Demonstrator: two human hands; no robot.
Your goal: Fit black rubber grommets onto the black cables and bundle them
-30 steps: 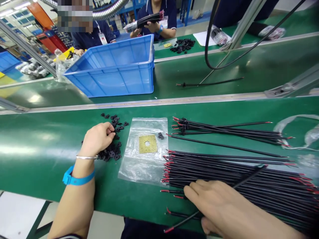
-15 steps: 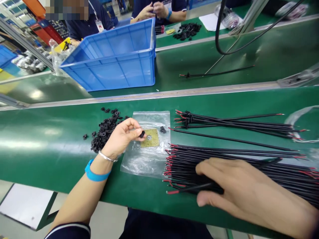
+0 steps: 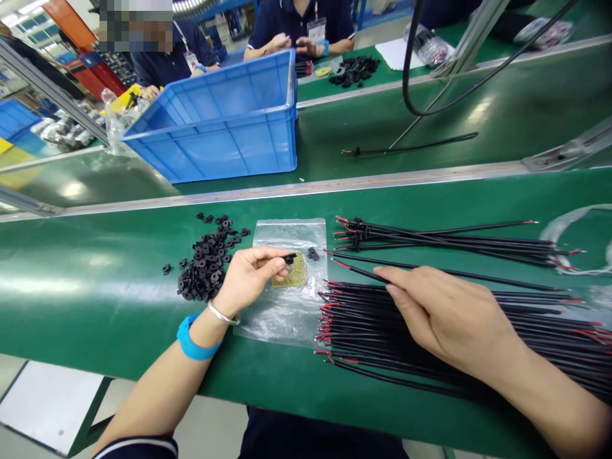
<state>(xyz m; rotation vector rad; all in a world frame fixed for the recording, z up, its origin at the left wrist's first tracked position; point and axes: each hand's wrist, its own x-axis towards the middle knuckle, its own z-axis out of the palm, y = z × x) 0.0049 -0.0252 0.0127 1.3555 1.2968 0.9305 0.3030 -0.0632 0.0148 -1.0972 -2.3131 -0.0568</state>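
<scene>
Between thumb and fingers, my left hand pinches a small black plastic clip above a yellowish perforated plate. The plate lies on a clear zip bag, and one loose black clip rests beside it. My right hand is closed on a black cable near its stripped red end, which points left toward the clip. Under that hand spreads a bundle of black cables with red wire ends. A heap of black clips sits left of my left hand.
Cables with clips fitted lie behind the bundle. A blue crate stands beyond the metal rail. Two co-workers sit across the bench, with another heap of black parts. A dark cord hangs at upper right.
My right hand has lifted a cable from the bundle and carried it away from me. My left hand has shifted slightly right, still pinching the clip.
</scene>
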